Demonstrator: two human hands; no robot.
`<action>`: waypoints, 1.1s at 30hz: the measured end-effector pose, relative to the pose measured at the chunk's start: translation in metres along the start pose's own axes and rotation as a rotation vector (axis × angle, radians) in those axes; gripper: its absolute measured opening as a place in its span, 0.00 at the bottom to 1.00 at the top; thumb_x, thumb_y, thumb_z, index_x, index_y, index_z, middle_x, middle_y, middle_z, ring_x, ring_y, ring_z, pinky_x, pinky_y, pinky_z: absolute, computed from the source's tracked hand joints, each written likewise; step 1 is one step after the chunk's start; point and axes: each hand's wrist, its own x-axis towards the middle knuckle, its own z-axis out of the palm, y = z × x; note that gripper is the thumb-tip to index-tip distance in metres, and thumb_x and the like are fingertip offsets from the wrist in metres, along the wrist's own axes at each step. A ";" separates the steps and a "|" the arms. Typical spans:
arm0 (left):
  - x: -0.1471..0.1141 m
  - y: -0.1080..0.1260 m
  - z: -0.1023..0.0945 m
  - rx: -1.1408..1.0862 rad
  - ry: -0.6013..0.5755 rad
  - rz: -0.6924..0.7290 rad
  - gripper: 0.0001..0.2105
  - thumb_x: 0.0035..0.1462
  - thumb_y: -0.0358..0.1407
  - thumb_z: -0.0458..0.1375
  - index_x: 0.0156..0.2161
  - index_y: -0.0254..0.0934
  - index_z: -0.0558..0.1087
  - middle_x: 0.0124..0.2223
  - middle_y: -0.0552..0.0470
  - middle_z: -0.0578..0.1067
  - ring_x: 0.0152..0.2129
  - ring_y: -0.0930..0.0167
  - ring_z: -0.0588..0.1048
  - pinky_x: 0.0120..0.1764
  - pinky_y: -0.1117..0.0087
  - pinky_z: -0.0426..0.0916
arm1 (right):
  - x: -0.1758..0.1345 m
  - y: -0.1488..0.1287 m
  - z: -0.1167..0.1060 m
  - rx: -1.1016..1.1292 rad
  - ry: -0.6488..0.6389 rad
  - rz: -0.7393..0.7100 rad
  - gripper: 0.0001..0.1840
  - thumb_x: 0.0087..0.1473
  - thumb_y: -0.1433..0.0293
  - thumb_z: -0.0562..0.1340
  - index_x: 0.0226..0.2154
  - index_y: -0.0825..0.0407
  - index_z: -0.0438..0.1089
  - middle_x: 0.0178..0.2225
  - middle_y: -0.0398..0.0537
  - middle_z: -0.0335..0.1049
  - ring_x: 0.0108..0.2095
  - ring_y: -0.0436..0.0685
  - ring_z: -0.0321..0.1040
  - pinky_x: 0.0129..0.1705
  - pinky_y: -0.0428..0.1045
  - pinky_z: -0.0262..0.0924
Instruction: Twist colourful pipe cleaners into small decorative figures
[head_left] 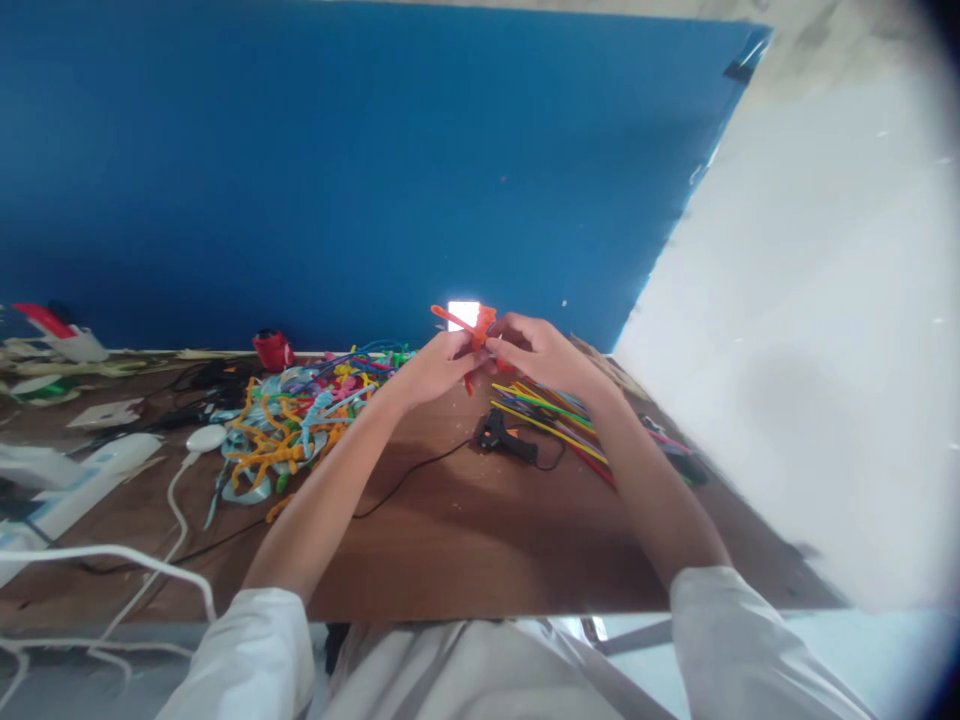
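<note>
Both of my hands meet over the far middle of the table, closed on an orange figure bent from pipe cleaners [484, 322]. My left hand [448, 362] pinches it from the left and below; one straight orange limb sticks out to the upper left and another hangs down. With curled fingers, my right hand [536, 352] grips its right side, hiding part of it. Behind the figure glows a bright white screen [463, 314]. Just below the hands lies a black glue gun [507, 438] with its cord.
A bundle of loose coloured pipe cleaners [555, 418] lies under my right forearm. To the left is a tangled heap of pipe-cleaner shapes [281, 430], with a red object [273, 350] behind it. A white power strip [90, 490] and white cables [176, 500] occupy the left side. A blue panel [360, 180] rises behind the table.
</note>
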 end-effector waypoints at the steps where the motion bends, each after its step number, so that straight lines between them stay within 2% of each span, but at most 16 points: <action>1: 0.000 -0.001 0.000 0.009 -0.003 0.001 0.19 0.62 0.47 0.57 0.44 0.29 0.73 0.39 0.43 0.79 0.25 0.75 0.73 0.30 0.73 0.70 | 0.000 0.000 0.000 -0.021 0.010 -0.007 0.16 0.62 0.55 0.58 0.39 0.51 0.70 0.33 0.46 0.75 0.31 0.52 0.66 0.33 0.48 0.56; 4: 0.001 -0.005 -0.002 0.059 -0.006 0.023 0.20 0.63 0.48 0.55 0.44 0.30 0.74 0.38 0.44 0.80 0.25 0.74 0.74 0.30 0.73 0.70 | 0.002 0.000 -0.001 -0.071 0.025 -0.032 0.16 0.63 0.56 0.57 0.38 0.51 0.71 0.33 0.45 0.73 0.31 0.52 0.64 0.32 0.48 0.55; 9: 0.001 -0.006 -0.004 0.181 0.020 0.020 0.19 0.64 0.48 0.53 0.43 0.31 0.75 0.37 0.43 0.81 0.31 0.70 0.78 0.35 0.72 0.70 | 0.004 0.002 -0.006 -0.072 0.014 -0.047 0.16 0.61 0.57 0.59 0.38 0.52 0.73 0.33 0.45 0.74 0.31 0.52 0.64 0.34 0.48 0.55; 15: -0.002 0.001 -0.004 0.244 0.040 0.022 0.21 0.66 0.48 0.49 0.36 0.32 0.74 0.29 0.48 0.79 0.26 0.72 0.76 0.34 0.73 0.66 | 0.002 -0.001 -0.014 -0.023 0.007 -0.042 0.19 0.61 0.55 0.58 0.38 0.53 0.75 0.33 0.45 0.73 0.31 0.52 0.63 0.35 0.48 0.55; 19: -0.005 0.005 -0.001 0.127 0.089 0.026 0.23 0.66 0.52 0.49 0.33 0.33 0.71 0.23 0.52 0.73 0.20 0.76 0.70 0.30 0.73 0.63 | 0.000 -0.003 -0.018 -0.109 0.040 -0.102 0.20 0.63 0.54 0.57 0.34 0.52 0.74 0.31 0.43 0.70 0.31 0.51 0.60 0.35 0.48 0.52; 22: -0.006 0.007 0.002 -0.016 0.112 -0.001 0.21 0.64 0.53 0.52 0.32 0.34 0.68 0.21 0.56 0.69 0.17 0.78 0.66 0.27 0.74 0.60 | 0.000 -0.002 -0.018 -0.182 0.076 -0.117 0.21 0.65 0.55 0.54 0.32 0.52 0.71 0.27 0.42 0.66 0.29 0.50 0.57 0.34 0.48 0.50; 25: -0.004 0.007 0.005 -0.158 0.123 -0.006 0.19 0.63 0.52 0.54 0.37 0.35 0.68 0.20 0.59 0.66 0.16 0.79 0.62 0.25 0.75 0.58 | -0.001 -0.002 -0.017 -0.236 0.088 -0.108 0.21 0.66 0.56 0.52 0.30 0.52 0.68 0.23 0.40 0.60 0.27 0.50 0.54 0.32 0.48 0.48; 28: -0.002 0.006 0.006 -0.253 0.134 0.015 0.19 0.63 0.52 0.54 0.44 0.35 0.68 0.18 0.62 0.63 0.15 0.78 0.58 0.24 0.75 0.56 | -0.001 -0.003 -0.016 -0.224 0.095 -0.107 0.20 0.67 0.57 0.51 0.29 0.51 0.66 0.23 0.40 0.58 0.26 0.50 0.53 0.32 0.48 0.47; 31: -0.002 0.006 0.004 -0.278 0.086 0.052 0.20 0.63 0.51 0.55 0.46 0.34 0.69 0.17 0.63 0.62 0.15 0.79 0.57 0.24 0.74 0.55 | -0.001 -0.002 -0.017 -0.166 0.104 -0.085 0.20 0.66 0.57 0.51 0.28 0.51 0.64 0.22 0.39 0.56 0.25 0.50 0.52 0.31 0.48 0.47; 33: -0.003 0.007 0.004 -0.266 0.041 0.075 0.21 0.62 0.51 0.56 0.44 0.32 0.70 0.17 0.62 0.62 0.15 0.79 0.57 0.24 0.74 0.54 | -0.001 -0.001 -0.017 -0.136 0.119 -0.075 0.19 0.66 0.56 0.52 0.31 0.50 0.66 0.22 0.39 0.56 0.25 0.50 0.52 0.30 0.48 0.47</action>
